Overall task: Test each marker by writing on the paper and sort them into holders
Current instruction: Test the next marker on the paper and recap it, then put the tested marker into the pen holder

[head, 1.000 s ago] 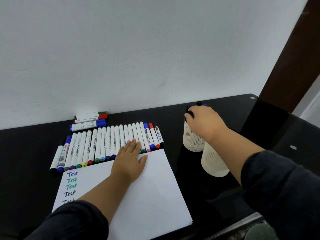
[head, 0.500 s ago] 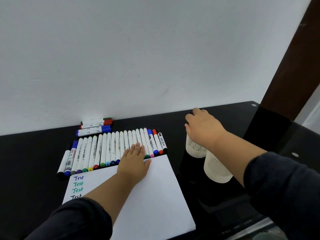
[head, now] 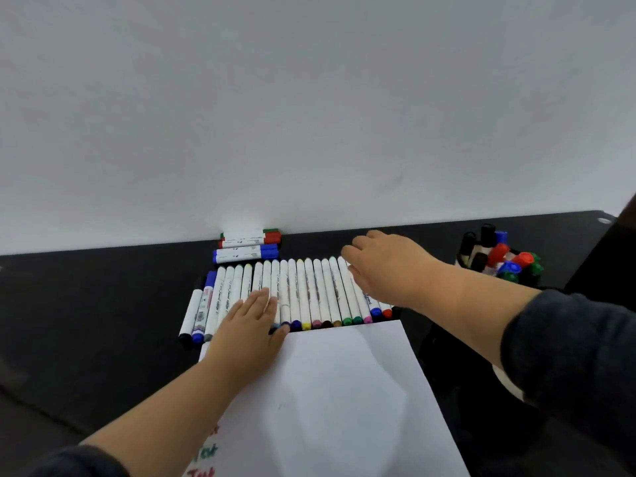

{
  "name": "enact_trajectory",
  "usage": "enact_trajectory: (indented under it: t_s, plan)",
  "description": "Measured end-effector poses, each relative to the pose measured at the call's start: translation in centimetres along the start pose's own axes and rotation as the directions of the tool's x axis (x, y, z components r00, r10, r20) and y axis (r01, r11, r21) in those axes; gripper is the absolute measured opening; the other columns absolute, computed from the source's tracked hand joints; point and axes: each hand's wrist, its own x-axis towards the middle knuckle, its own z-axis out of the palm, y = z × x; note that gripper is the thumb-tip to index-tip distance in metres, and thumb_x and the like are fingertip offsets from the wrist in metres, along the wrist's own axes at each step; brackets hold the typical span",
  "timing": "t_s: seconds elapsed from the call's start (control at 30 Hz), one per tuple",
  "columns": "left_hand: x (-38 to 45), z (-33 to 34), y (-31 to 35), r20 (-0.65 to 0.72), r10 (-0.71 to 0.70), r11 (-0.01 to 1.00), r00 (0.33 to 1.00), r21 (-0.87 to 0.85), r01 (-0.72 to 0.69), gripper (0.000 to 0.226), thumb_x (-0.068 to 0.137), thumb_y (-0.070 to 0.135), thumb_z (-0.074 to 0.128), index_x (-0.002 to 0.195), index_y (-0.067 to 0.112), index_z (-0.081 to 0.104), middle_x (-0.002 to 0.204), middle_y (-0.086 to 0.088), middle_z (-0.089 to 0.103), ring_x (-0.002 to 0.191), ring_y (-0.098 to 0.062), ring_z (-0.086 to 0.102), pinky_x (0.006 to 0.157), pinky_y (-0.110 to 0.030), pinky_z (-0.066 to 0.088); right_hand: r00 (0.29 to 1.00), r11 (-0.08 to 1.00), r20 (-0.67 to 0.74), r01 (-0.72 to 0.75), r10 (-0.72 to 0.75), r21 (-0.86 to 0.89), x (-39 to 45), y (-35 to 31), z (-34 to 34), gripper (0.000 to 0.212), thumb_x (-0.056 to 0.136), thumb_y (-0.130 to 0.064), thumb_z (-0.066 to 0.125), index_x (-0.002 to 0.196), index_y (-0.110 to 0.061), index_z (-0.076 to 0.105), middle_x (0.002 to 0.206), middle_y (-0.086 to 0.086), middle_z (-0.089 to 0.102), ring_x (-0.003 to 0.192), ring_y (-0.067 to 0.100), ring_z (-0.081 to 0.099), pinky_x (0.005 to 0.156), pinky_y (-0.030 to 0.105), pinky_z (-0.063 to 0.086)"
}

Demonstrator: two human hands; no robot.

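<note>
A row of several white markers (head: 309, 290) with coloured caps lies on the black table, just beyond the white paper (head: 344, 390). My left hand (head: 247, 325) lies flat with straight fingers on the paper's top left corner and on the near ends of the markers. Over the right end of the row, my right hand (head: 389, 266) has loosely bent fingers touching the markers there; I see nothing gripped in it. A holder (head: 499, 259) at the right holds several markers with black, red, blue and green caps. Coloured "Test" words (head: 206, 452) show at the paper's lower left.
Three thicker markers (head: 247, 246), in green, red and blue, lie against the white wall behind the row. A sliver of a second white holder (head: 506, 383) shows under my right forearm. The black table (head: 86, 321) reaches to the left; its right edge is near the holders.
My right hand left the holder at the right and moved left onto the right end of the marker row. My left hand slid left along the paper's top edge. The view shifted.
</note>
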Motion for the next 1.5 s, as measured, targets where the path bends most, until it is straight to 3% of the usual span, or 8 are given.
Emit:
enact_trajectory:
  t_s: [0.2,0.37,0.5,0.57,0.67,0.87,1.33,1.5]
  plan:
    - [-1.0,0.5,-4.9,-0.006,-0.062,0.998,0.998,-0.004,0.062,0.065,0.096,0.055,0.012,0.150,0.022,-0.004,0.156,0.002,-0.013,0.142,-0.009,-0.013,0.106,-0.025,-0.014,0.995,0.995,0.025,0.099,-0.100,0.018,5.1,-2.7,2.4,0.039,0.101,-0.025,0.036,0.138,-0.016,0.035,0.124,0.005,0.050,0.108,0.020,0.047,0.084,0.032,0.044]
    - [-1.1,1.3,-5.9,-0.074,-0.088,0.993,0.993,-0.084,0.082,0.096,0.069,0.079,-0.011,0.149,0.027,0.000,0.155,0.010,-0.010,0.127,0.003,-0.018,0.104,-0.022,-0.013,0.989,0.988,0.011,0.145,-0.146,0.043,8.9,-4.4,4.5,0.037,0.100,-0.025,0.036,0.137,-0.016,0.037,0.122,0.004,0.051,0.106,0.020,0.048,0.084,0.033,0.045]
    - [-1.2,1.5,-5.9,-0.104,-0.113,0.978,0.988,-0.190,0.091,0.067,0.092,0.062,0.016,0.149,0.030,0.003,0.156,0.012,-0.006,0.125,0.007,-0.015,0.103,-0.019,-0.013,0.992,0.989,-0.016,0.129,-0.128,0.077,11.8,-5.3,6.0,0.035,0.100,-0.023,0.037,0.135,-0.016,0.039,0.121,0.004,0.051,0.107,0.021,0.048,0.083,0.034,0.045]
    - [-1.2,1.5,-6.0,-0.134,-0.103,0.975,0.986,-0.209,0.073,0.064,0.094,0.058,0.021,0.149,0.030,0.004,0.156,0.013,-0.005,0.132,0.006,-0.014,0.103,-0.018,-0.014,0.995,0.990,-0.034,0.102,-0.099,0.100,13.4,-5.6,6.7,0.034,0.099,-0.020,0.039,0.133,-0.017,0.041,0.122,0.004,0.052,0.108,0.023,0.048,0.083,0.035,0.045]
    - [-1.2,1.7,-6.0,-0.154,-0.089,0.975,0.984,-0.216,0.054,0.064,0.095,0.057,0.024,0.150,0.030,0.006,0.157,0.013,-0.003,0.142,-0.001,-0.006,0.101,-0.015,-0.015,0.998,0.994,-0.022,0.063,-0.061,0.088,15.9,-5.9,7.7,0.035,0.095,-0.011,0.042,0.129,-0.016,0.045,0.122,0.005,0.051,0.110,0.025,0.048,0.078,0.035,0.043]
    - [-1.0,2.2,-6.4,-0.149,-0.080,0.967,0.986,-0.250,0.041,0.065,0.094,0.058,0.024,0.149,0.032,0.004,0.156,0.015,-0.004,0.141,0.000,-0.007,0.104,-0.016,-0.014,0.998,0.997,0.025,0.047,-0.049,0.062,20.0,-6.8,8.3,0.035,0.092,-0.004,0.042,0.125,-0.013,0.049,0.115,0.006,0.051,0.107,0.026,0.048,0.067,0.033,0.034]
    - [-1.0,2.4,-6.6,-0.149,-0.064,0.966,0.987,-0.257,0.024,0.064,0.094,0.057,0.024,0.149,0.032,0.002,0.156,0.014,-0.003,0.142,-0.002,-0.007,0.108,-0.018,-0.012,0.994,0.999,0.100,0.039,-0.038,-0.012,22.2,-8.9,8.2,0.028,0.089,0.000,0.044,0.114,-0.005,0.056,0.116,0.011,0.054,0.107,0.027,0.052,0.070,0.031,0.037]
    - [-0.9,2.4,-6.6,-0.141,-0.066,0.970,0.988,-0.243,0.030,0.064,0.095,0.056,0.025,0.149,0.032,0.002,0.156,0.014,-0.004,0.142,-0.002,-0.007,0.108,-0.018,-0.012,1.000,0.998,0.021,0.002,-0.003,0.065,21.8,-8.6,7.8,0.025,0.090,-0.001,0.045,0.115,-0.002,0.050,0.116,0.012,0.050,0.108,0.028,0.048,0.070,0.032,0.034]
